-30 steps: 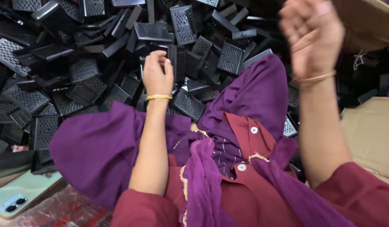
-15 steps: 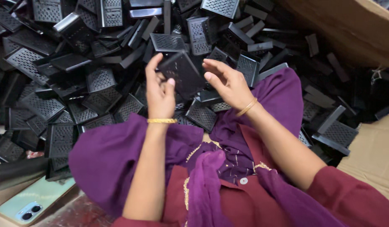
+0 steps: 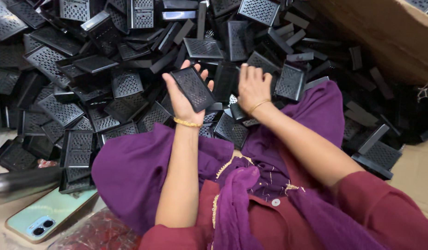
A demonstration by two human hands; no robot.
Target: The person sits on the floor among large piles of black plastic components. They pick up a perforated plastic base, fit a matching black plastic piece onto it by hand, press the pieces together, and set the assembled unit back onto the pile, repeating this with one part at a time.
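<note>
The hands have parted since half a second ago: then both met on one black piece, now the left hand has it alone and the right hand has dropped back to the heap. The left hand is raised palm up, fingers curled around a flat black perforated tray, held tilted just above the pile. A gold bangle sits at that wrist. The right hand lies palm down on the pile of black perforated trays, fingers spread over the pieces; whether it grips any of them I cannot tell. Its own thin gold bracelet shows at the wrist. The pile fills the upper view and runs up against a brown cardboard wall at the top right. A purple scarf drapes over the lap, touching the nearest trays. Down at the lower left, a pale green phone lies face down, beside a dark metal cylinder.
</note>
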